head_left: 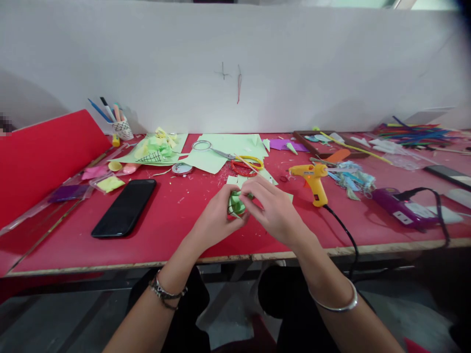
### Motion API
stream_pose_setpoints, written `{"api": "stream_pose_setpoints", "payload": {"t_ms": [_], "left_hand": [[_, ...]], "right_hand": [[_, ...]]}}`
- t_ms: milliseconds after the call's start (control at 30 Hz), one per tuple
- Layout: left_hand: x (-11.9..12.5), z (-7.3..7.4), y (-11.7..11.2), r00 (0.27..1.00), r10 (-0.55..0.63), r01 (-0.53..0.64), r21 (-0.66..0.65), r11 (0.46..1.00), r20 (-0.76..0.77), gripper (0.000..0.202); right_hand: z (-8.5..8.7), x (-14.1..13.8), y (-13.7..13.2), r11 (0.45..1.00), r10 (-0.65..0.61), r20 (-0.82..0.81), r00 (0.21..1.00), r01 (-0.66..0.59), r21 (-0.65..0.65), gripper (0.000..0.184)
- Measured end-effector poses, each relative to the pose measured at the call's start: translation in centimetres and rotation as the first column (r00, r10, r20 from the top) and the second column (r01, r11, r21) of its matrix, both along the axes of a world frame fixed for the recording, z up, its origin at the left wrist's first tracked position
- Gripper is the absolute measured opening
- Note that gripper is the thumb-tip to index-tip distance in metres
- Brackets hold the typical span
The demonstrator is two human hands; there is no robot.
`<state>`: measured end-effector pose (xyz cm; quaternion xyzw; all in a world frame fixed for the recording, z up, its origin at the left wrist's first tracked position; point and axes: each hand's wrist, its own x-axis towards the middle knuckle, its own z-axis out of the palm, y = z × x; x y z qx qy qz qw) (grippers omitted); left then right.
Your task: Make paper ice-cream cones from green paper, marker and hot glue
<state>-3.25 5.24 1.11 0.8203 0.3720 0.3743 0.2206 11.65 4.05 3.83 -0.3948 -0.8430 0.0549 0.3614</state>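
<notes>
Paper bundle (236,204), green, between both hands above the bench (162,247).
Left hand (220,210) fingers hold its side; right hand (271,207) fingers narrow at its top, their grip unclear. Probably light, soft, easily crushed: best cradled low around the sides, folds unsqueezed.

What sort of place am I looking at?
Most likely a craft worktable: a yellow glue gun and scissors lie among pale green paper sheets, and the left hand holds a small green piece.
</notes>
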Motion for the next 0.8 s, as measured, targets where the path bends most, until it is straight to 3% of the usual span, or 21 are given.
{"api": "stream_pose_setpoints", "payload": {"t_ms": [100,233,533,800], "left_hand": [[0.0,-0.1,0.1,1.0,-0.014,0.016,-0.073,0.997,0.028,0.024],[0.2,-0.6,0.3,0.998,0.053,-0.055,-0.088,0.995,-0.023,0.021],[0.4,-0.7,0.3,0.977,0.162,-0.161,0.018,0.987,-0.14,0.018],[0.6,-1.5,0.3,0.959,0.214,-0.201,0.086,0.976,-0.187,0.024]], "right_hand": [[0.1,0.0,0.0,0.999,0.038,0.03,0.999,-0.038,0.011,0.013],[0.0,-0.2,0.0,0.999,0.05,0.062,0.997,-0.051,0.009,0.014],[-0.5,-0.7,-0.1,0.993,-0.109,0.009,0.994,0.11,-0.054,0.012],[-0.4,-0.9,-0.3,0.987,-0.107,0.018,0.994,0.109,-0.118,0.011]]}}
